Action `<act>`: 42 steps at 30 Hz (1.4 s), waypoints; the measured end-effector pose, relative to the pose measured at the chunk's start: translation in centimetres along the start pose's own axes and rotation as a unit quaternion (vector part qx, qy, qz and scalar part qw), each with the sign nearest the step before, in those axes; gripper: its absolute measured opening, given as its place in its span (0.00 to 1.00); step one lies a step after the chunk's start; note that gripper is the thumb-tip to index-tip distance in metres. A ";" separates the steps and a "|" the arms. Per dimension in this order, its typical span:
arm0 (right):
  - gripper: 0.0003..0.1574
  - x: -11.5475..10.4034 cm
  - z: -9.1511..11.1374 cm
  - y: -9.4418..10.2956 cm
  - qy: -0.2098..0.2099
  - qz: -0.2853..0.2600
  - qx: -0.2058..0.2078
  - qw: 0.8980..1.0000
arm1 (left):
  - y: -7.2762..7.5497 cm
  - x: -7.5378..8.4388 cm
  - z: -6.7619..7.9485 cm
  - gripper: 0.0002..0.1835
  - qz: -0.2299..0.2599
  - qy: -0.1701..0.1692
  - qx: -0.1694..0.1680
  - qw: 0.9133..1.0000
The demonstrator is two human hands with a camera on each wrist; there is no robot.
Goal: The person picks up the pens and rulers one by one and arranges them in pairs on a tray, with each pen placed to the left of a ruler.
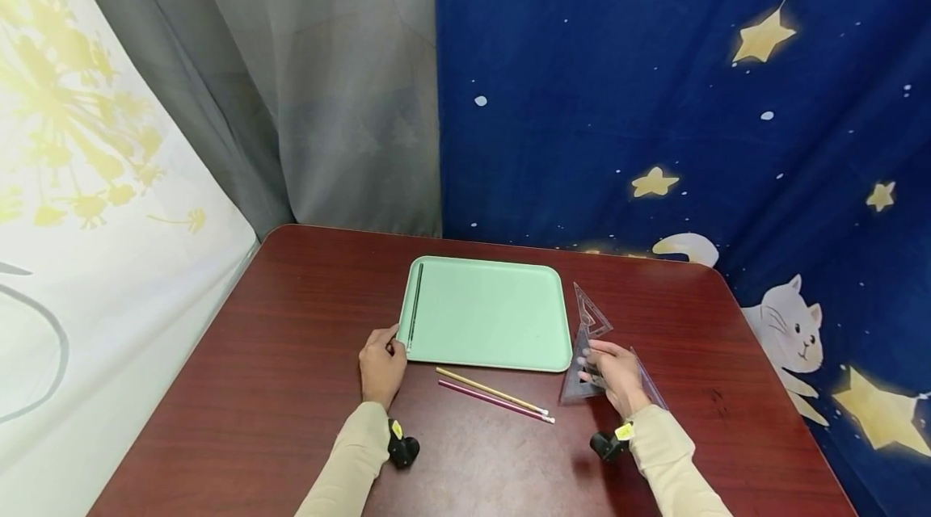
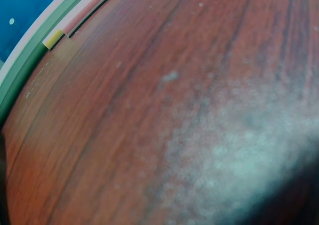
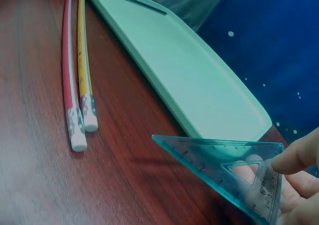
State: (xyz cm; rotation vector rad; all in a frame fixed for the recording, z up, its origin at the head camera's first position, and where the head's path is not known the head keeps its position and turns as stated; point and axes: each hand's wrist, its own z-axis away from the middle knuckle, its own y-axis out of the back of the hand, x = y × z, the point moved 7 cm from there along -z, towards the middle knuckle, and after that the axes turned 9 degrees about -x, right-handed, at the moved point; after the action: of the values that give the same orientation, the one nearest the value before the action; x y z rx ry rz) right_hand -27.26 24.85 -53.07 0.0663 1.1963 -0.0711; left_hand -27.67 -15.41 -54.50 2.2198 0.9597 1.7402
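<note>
Pinching translucent-blue plastic triangle (image 3: 207,157) at lower right in right hand (image 1: 614,376), touching pale-green rectangular tray (image 1: 494,315) with left hand (image 1: 381,365) of indeterminable grip.

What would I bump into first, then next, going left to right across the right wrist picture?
Red pencil → yellow pencil → green tray → see-through triangle ruler → right hand, which is holding that ruler.
</note>
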 end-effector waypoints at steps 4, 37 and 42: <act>0.27 -0.2 -0.2 -0.5 -0.001 -0.002 -0.009 1.000 | -0.1 0.0 -0.1 0.17 0.000 0.001 -0.001 1.000; 0.26 -0.7 -2.6 -7.3 0.006 -0.018 -0.048 0.999 | 0.1 0.2 0.1 0.17 -0.002 0.001 0.010 1.000; 0.27 -0.8 -2.8 -8.8 0.009 -0.023 -0.062 0.998 | 0.1 0.3 0.0 0.17 -0.001 -0.004 0.012 1.000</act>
State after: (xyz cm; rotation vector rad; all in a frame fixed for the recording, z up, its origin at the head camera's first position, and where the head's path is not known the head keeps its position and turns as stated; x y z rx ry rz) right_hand -30.98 16.37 -53.50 -0.0686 1.2177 -0.0366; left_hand -27.55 -15.35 -54.25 2.2367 0.9862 1.7262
